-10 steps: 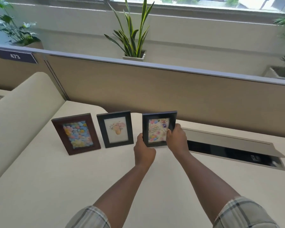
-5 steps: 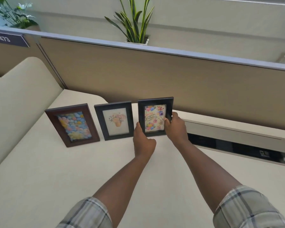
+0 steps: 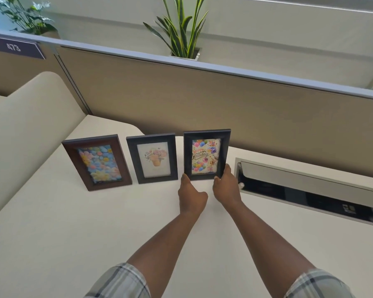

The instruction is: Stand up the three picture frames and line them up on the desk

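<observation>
Three picture frames stand upright in a row on the cream desk (image 3: 73, 233). A brown frame (image 3: 97, 162) with a flower picture is on the left. A dark frame (image 3: 153, 160) with a flower pot picture is in the middle. On the right stands a dark frame (image 3: 206, 154) with a "Happy Birthday" balloon picture. My left hand (image 3: 191, 195) touches that frame's lower left corner. My right hand (image 3: 226, 186) grips its lower right corner and side. The frame's bottom edge rests on the desk.
An open cable tray (image 3: 310, 190) with a raised metal lid is sunk into the desk just right of my right hand. A beige partition (image 3: 224, 100) runs behind the frames. A rounded cream divider (image 3: 19, 130) rises at the left. Potted plants (image 3: 181, 29) stand beyond the partition.
The birthday frame has been set upright on the desk, in line with the other two. Both hands have slid down from its sides to its lower corners.
</observation>
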`<action>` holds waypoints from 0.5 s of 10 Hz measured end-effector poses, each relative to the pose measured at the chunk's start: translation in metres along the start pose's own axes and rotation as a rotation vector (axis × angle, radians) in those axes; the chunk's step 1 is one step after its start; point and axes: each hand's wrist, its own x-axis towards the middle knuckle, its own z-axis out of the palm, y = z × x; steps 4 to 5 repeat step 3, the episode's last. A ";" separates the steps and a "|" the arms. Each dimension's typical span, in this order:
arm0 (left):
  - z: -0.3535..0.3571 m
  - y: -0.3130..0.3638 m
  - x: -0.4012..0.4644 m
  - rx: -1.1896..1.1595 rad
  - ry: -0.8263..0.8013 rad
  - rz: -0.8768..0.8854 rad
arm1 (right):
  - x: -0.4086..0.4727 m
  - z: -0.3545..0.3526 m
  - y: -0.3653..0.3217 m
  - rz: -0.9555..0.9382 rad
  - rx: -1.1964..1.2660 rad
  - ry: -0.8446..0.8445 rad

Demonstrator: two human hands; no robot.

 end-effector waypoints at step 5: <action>0.001 -0.002 0.000 0.041 0.007 0.000 | 0.001 0.003 0.003 0.007 0.013 -0.005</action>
